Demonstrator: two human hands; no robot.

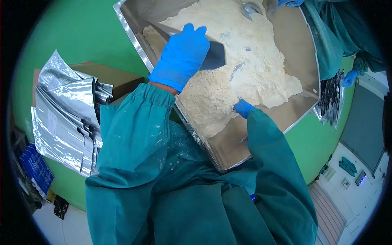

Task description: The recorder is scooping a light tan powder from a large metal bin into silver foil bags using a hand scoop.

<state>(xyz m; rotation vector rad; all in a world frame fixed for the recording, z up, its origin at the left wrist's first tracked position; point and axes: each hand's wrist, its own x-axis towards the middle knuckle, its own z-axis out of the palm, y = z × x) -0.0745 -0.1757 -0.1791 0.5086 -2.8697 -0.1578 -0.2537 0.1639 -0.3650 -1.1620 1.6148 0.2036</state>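
Pale cream powder (261, 69) lies heaped in a large metal tray (300, 49) in front of me. My left hand (183, 53), in a blue glove, is closed over a dark grey, flat-sided scoop-like tool (215, 56) above the powder's left part. The palm and fingers cover most of the tool, so its full shape is hidden. Closer to me, my right hand (243, 108), also gloved in blue, reaches into the powder near the tray's near side. Its fingers are hidden by the powder and the sleeve. A metal scoop (250, 10) rests in the powder at the far side.
Silver foil bags (67, 118) are stacked by a cardboard box (108, 77) at left, on the green surface (81, 32). More foil bags (330, 98) stand right of the tray. A co-worker in a green gown (326, 36) is at the upper right, blue-gloved hand (350, 77) beside those bags.
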